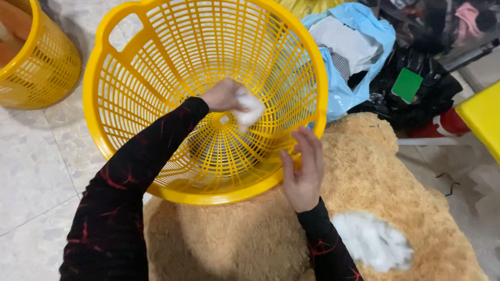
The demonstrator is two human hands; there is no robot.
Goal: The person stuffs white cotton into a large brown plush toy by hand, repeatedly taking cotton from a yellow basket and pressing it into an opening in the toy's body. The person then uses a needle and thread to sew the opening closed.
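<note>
Floor [31,166]: pale stone tiles, visible at left and lower right.

Plush [250,234]: large tan pile-fabric body lying on the floor, filling the lower middle. A tuft of white stuffing [372,240] shows on it at lower right, just beside the right forearm.

Basket [208,93]: large round yellow plastic basket with slotted walls and a handle cut-out at upper left. Tipped on its side, mouth toward the camera, lower rim resting on the plush. Contents: only the left hand and a wad, near the centre of the base.

Second basket [41,62]: same yellow slotted type, upright at the upper left corner, well apart from the first. Something orange-brown shows inside; what it is cannot be told.

Blue bag [359,47]: light blue plastic, open, just behind the basket's right rim, holding white and checked cloth.

Black bag [422,88]: dark plastic heap at upper right with a green card on it and mixed cloth behind.

Left hand [224,96]: dark red-streaked sleeve, reaching deep into the basket, fingers closed on the wad.

Right hand [304,169]: fingers spread flat, holding nothing, lying against the basket's lower right rim.

Wad [250,108]: small white lump of stuffing, gripped by the left hand inside the basket, near the base.
</note>
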